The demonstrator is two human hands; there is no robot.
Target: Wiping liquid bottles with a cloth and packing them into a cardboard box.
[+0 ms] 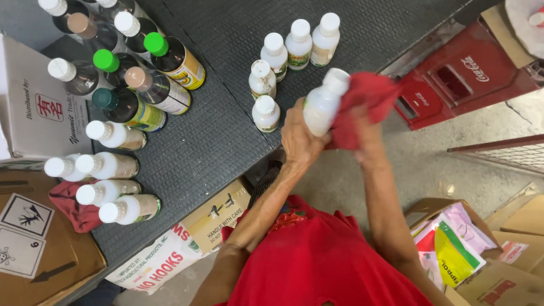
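1. White plastic is showing on the small bottle point(320, 105), which is being held up in the air just off the edge of the dark mat point(223, 138), cap tilting up and to the right.
2. The left hand point(300, 136) is gripping the bottle's lower body, its fingers curling tightly around it.
3. The right hand point(361, 135) is pressing a red cloth point(366, 105) against the bottle's side; the cloth is bunching in closed fingers, and most of those fingers are hidden beneath it.
4. Five more small white bottles point(276, 52) are standing on the mat just beside the hands.
5. Taller dark bottles point(158, 87) with white, green and tan caps are crowding the mat's left side, well apart from the hands.
6. Cardboard boxes point(30, 234) are sitting at the left, and a red crate point(465, 76) is resting on the floor at the right.
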